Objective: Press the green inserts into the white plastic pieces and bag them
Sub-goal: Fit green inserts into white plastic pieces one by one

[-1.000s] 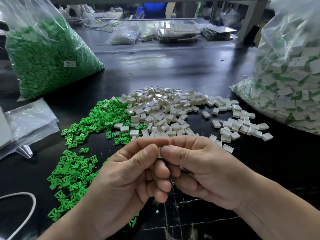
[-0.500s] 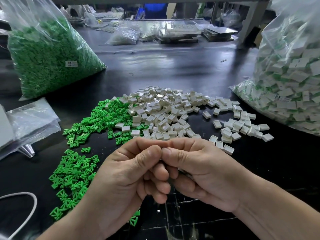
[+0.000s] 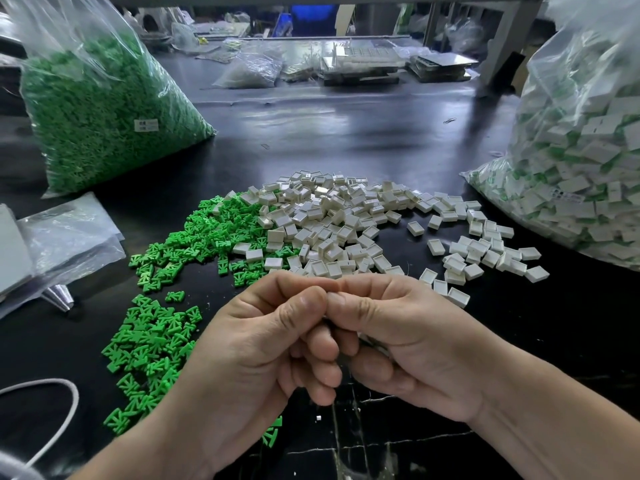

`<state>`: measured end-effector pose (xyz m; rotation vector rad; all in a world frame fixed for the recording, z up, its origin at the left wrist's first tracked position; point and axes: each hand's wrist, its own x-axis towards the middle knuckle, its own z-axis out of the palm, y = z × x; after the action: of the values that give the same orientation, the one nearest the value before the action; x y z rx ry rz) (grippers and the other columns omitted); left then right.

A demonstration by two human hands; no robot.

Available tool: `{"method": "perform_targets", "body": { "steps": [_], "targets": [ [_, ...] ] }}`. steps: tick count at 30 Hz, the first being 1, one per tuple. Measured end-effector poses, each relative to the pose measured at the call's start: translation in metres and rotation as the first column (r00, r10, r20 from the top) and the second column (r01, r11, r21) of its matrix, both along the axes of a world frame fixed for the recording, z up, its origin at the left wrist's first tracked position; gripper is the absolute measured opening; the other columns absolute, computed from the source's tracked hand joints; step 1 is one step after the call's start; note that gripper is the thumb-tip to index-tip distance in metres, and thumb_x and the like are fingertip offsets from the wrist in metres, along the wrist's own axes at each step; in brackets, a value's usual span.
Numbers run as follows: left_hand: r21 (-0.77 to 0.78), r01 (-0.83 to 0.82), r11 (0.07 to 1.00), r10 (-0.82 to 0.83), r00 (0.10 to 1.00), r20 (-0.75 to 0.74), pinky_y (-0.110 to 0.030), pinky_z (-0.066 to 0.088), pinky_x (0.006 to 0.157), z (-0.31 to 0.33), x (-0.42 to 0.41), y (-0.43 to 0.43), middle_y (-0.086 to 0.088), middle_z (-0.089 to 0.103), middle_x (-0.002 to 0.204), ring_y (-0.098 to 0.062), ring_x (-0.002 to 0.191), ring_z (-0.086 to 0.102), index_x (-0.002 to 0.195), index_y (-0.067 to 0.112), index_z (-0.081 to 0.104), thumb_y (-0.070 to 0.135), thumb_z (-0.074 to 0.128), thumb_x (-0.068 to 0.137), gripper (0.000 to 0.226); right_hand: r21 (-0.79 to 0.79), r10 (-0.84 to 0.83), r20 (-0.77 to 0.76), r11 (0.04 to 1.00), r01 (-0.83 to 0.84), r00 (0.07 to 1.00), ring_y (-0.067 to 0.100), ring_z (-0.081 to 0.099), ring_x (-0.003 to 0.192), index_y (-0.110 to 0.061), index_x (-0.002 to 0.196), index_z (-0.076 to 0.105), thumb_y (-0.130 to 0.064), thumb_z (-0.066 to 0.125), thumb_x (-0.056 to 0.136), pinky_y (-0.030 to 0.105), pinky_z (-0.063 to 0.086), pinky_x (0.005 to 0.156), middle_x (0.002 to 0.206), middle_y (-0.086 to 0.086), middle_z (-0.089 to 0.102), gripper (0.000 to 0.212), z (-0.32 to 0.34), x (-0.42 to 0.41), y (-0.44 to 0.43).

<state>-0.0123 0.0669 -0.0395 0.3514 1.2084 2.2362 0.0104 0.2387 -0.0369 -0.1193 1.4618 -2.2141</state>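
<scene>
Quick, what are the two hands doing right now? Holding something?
Left hand: closed, thumb and fingers pinched against the right hand; what they pinch is hidden.
Right hand: closed, pinching at the same spot; what it holds cannot be told.

Left hand (image 3: 256, 344) and right hand (image 3: 408, 341) pinched thumb to thumb; anything gripped between them hidden by the fingers. Some loose inserts (image 3: 156, 344) covered by the left wrist. Insert bag (image 3: 100, 109) cut off at top and left edge. Filled bag (image 3: 585, 161) cut off at top and right. Label (image 3: 146, 125) on insert bag too small to read. White cord (image 3: 65, 410) cut by left edge.
</scene>
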Motion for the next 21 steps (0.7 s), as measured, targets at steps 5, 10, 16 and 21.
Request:
{"method": "perform_targets", "body": {
  "steps": [5,10,16,21],
  "targets": [
    [-0.023,-0.089,0.996,0.085,0.986,-0.144,-0.029,0.052,0.044,0.001,-0.001,0.0,-0.015,0.065,0.063,-0.024,0.049,0.064,0.102,0.009,0.068,0.028,0.082,0.074,0.037,-0.028,-0.008,-0.082,1.0,0.006,0.997,0.009,0.04,0.041,0.007,0.093,0.057,-0.028,0.059,0.096,0.016,0.028,0.031,0.067,0.01,0.056,0.035,0.0,-0.004,-0.001],
    [-0.285,-0.243,0.927,0.07,0.861,-0.504,-0.033,0.056,0.05,0.002,-0.001,-0.009,-0.016,0.07,0.072,-0.031,0.059,0.069,0.095,0.019,0.064,0.022,0.07,0.084,0.013,0.031,-0.025,-0.083,0.999,0.028,0.996,0.009,0.039,0.04,-0.005,0.083,0.061,-0.025,0.061,0.093,0.016,0.028,0.032,0.072,0.016,0.052,0.022,-0.003,-0.002,0.004],
    [-0.457,-0.553,0.697,-0.081,0.572,-0.816,-0.007,0.046,0.049,0.002,0.003,-0.012,0.015,0.068,0.063,-0.002,0.053,0.066,0.093,0.041,0.054,0.043,0.056,0.087,0.006,0.002,-0.003,-0.023,1.0,0.003,1.0,0.005,0.042,0.037,-0.016,0.07,0.062,-0.024,0.063,0.087,0.014,0.028,0.033,0.065,0.002,0.056,0.019,-0.002,-0.002,0.003],
    [-0.42,-0.735,0.533,-0.055,0.465,-0.884,-0.007,0.048,0.057,-0.001,-0.004,-0.016,0.023,0.068,0.085,0.002,0.07,0.066,0.1,0.041,0.056,0.047,0.057,0.09,0.012,-0.35,0.003,-0.001,0.937,-0.004,1.0,0.009,0.054,0.042,-0.011,0.083,0.059,-0.013,0.064,0.08,0.015,0.036,0.032,0.079,0.01,0.062,0.006,-0.003,-0.01,0.017]
  ]
}}
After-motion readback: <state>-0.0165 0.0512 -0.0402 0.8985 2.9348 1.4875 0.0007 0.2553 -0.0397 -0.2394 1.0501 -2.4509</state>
